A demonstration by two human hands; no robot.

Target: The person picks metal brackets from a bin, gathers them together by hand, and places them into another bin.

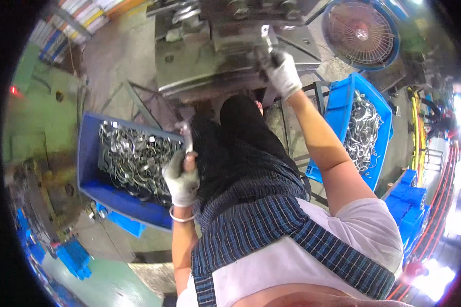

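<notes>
My left hand (182,180), in a white and grey work glove with a bare thumb tip, is closed on a shiny curved metal strip (188,137). It is beside my thigh, at the right edge of the dark blue bin (93,179), which holds a heap of similar metal strips (138,162). Farther forward, my right hand (283,74), gloved with dark fingers, grips another bright metal strip (267,35) with a hole near its end. That hand is over the front part of the metal machine bed (230,66). Motion blurs both strips a little.
A light blue bin (354,84) with curved metal pieces (363,128) stands to my right. A blue round fan (361,33) is at the upper right. Green machinery (41,123) stands on the left. Blue crates (407,199) are at the far right.
</notes>
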